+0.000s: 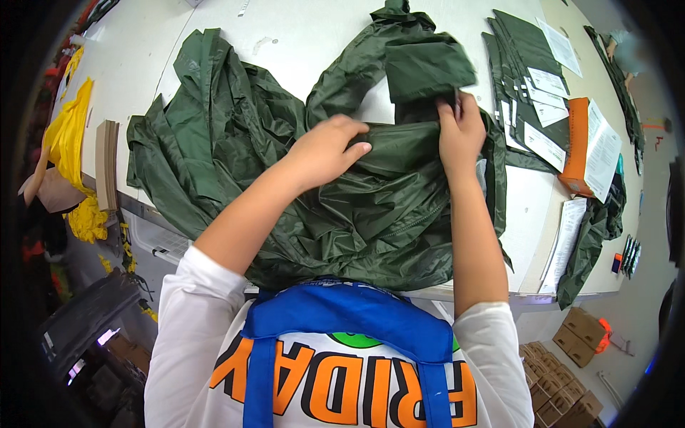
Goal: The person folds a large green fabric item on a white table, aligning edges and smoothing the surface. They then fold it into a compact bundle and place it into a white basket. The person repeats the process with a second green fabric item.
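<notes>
A dark green garment (214,143) of thin, shiny fabric lies crumpled across the near side of the white table, with a zip-like line in its lower right folds. My left hand (328,151) is closed on the fabric at the garment's middle, its thumb and forefinger at a straight folded edge. To its right, my right hand (462,132) pinches fabric just below a raised, slightly blurred green flap (428,68). What lies between the right fingertips is partly hidden. Beyond the hands, a long sleeve-like part (353,60) curves away.
The white table (285,36) holds a stack of flat dark green pieces (517,50) with white paper sheets at the far right. Beside them stands an orange box (574,150) with papers. Yellow fabric (68,135) hangs at the left near brown cardboard strips (107,164). Cartons (556,385) sit lower right.
</notes>
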`<state>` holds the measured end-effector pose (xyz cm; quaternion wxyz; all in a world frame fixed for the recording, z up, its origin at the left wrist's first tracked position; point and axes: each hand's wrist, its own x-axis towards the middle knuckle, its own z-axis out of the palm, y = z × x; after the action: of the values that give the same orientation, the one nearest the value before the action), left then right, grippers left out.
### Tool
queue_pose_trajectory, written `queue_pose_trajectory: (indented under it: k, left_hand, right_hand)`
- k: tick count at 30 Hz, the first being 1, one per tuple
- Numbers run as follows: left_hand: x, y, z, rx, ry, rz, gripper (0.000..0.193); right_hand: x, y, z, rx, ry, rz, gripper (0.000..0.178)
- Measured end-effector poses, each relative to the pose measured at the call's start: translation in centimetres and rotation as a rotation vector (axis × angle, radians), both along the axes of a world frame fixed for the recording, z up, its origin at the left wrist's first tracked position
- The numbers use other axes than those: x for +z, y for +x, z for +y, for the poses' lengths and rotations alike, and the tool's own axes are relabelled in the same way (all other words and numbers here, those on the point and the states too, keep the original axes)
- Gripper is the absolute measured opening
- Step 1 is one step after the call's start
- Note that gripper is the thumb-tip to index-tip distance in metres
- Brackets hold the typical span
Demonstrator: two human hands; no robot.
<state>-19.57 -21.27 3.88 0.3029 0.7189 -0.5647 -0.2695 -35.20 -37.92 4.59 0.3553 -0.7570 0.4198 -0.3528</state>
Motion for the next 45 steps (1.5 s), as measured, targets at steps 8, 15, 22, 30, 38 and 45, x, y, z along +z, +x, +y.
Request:
queue_pose_trajectory:
  k: [8,15,22,30,38,45]
  left_hand:
    - [6.3,-6.7,0.9,0.171,-0.190,2.155,0.034]
    - [7.3,-6.7,2.5,0.184,-0.399,2.104,0.033]
    - [8.2,-6.2,4.2,-0.004,-0.275,1.928,0.046]
    - [9.9,-7.5,5.3,0.088,-0.327,1.765,0.038]
    - [10.0,-8.3,5.3,0.275,-0.349,1.568,0.022]
    - [10.8,-8.8,5.2,0.268,-0.302,1.498,0.025]
  right_hand:
    - [5.2,-3.2,8.3,0.091,-0.334,0.085,0.014]
    - [4.4,-7.0,9.4,0.170,-0.201,-0.130,0.019]
    - [11.2,-6.3,10.5,0.383,0.366,-0.409,0.032]
    - [10.0,-5.7,12.6,0.271,0.025,-0.390,0.027]
    - [10.5,-6.1,13.4,0.216,-0.135,-0.171,0.011]
    - [12.0,-7.0,13.8,0.548,-0.426,-0.113,0.031]
